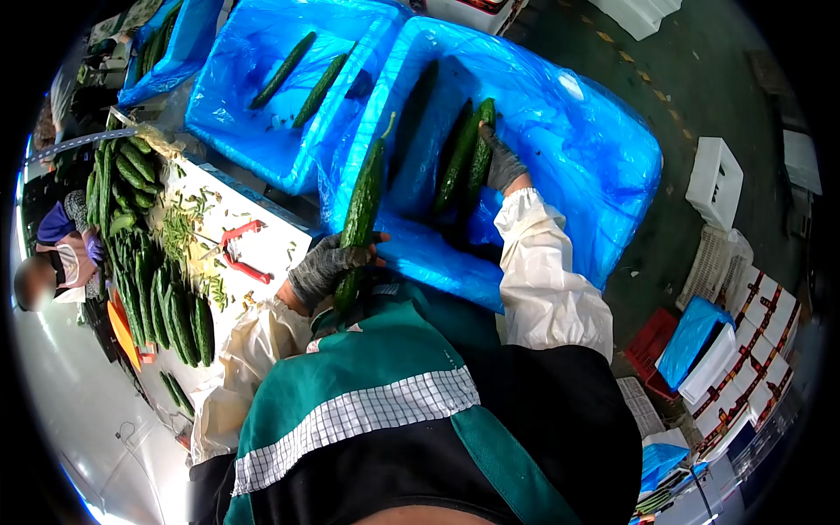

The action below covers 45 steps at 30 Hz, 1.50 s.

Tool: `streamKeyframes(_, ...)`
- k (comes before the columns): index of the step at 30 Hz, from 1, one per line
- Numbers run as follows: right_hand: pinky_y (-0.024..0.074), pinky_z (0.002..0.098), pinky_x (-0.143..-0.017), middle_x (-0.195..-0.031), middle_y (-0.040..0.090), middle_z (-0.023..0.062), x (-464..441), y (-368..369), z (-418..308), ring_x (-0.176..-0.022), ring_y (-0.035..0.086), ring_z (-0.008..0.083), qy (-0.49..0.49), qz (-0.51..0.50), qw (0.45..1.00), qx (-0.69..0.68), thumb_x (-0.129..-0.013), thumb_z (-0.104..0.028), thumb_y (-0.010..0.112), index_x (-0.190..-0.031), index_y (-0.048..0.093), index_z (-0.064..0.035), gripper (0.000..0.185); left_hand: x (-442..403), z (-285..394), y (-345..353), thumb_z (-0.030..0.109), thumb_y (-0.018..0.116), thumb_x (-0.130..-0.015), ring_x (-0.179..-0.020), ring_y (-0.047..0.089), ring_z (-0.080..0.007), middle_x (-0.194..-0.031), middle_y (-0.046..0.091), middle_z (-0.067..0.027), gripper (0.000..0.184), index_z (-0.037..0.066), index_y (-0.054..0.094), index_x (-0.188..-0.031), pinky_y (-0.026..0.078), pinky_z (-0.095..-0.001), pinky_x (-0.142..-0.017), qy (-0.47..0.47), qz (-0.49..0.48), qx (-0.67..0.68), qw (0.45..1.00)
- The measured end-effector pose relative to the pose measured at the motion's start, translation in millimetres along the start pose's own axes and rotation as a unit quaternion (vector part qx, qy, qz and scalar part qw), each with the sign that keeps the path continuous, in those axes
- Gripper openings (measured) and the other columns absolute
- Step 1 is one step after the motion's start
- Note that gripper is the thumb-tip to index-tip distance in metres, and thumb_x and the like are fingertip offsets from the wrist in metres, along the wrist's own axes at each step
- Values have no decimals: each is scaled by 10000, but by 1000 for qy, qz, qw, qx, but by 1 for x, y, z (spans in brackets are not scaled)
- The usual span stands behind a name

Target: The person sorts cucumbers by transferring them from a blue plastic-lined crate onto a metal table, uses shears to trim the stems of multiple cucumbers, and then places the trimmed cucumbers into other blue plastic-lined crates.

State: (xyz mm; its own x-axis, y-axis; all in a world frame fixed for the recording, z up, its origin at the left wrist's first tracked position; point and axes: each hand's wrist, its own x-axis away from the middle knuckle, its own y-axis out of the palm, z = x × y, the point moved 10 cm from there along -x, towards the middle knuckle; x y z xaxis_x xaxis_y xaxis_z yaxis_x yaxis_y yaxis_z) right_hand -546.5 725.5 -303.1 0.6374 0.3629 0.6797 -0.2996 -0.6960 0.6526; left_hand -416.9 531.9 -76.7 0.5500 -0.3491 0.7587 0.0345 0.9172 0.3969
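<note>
My left hand, in a grey fingerless glove, is closed around a long green cucumber, stem end pointing away from me. My right hand, also gloved, reaches into a crate lined with blue plastic. Its fingers grip the upper part of another cucumber; the thumb side is partly hidden. Alongside lies a darker cucumber, and one more rests in shadow by the crate's left wall.
A second blue-lined crate holds two cucumbers. On the white table at left are piled cucumbers, green trimmings and red-handled snips. Another person is at far left. White boxes stand on the floor at right.
</note>
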Motion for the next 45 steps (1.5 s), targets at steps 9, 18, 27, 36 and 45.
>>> streamKeyframes(9,447,341,-706,-932,595,86,17,-18,-10,-803,553,229,-8,191,958,212,-652,-281,732,-1016,577,-40,463,-1,0,5,203,651,-723,-877,591,-226,-1145,511,-129,384,-15,516,-1009,504,-311,-679,-31,20,-17,999)
streamKeyframes(18,439,322,-700,-884,602,52,120,20,-74,-765,551,167,-221,179,944,168,-637,-112,738,-953,598,-17,358,8,33,2,290,676,-699,-683,615,-215,-1057,538,-200,454,10,505,-1012,516,-292,-612,36,-5,-11,999)
streamKeyframes(27,422,378,-844,-990,564,96,235,105,-133,-957,540,260,-388,-82,917,43,-735,-67,665,-1030,538,-10,326,39,63,-9,274,646,-714,-626,614,-206,-1005,560,-217,471,-14,490,-1052,512,-280,-576,87,-30,51,994)
streamKeyframes(36,363,418,-927,-1094,502,108,273,211,-112,-1017,472,269,-460,-168,866,101,-754,-286,657,-1106,475,-39,467,99,68,-17,224,603,-766,-685,620,-217,-1023,560,-208,457,-19,436,-1114,524,-274,-582,146,-89,178,969)
streamKeyframes(45,337,434,-953,-1055,573,97,319,430,69,-1021,526,274,-676,-321,338,570,-707,-180,639,-1042,556,-65,364,136,56,-68,475,501,-824,-896,581,-198,-1110,538,-115,569,61,430,-1207,516,-317,-726,206,-39,401,892)
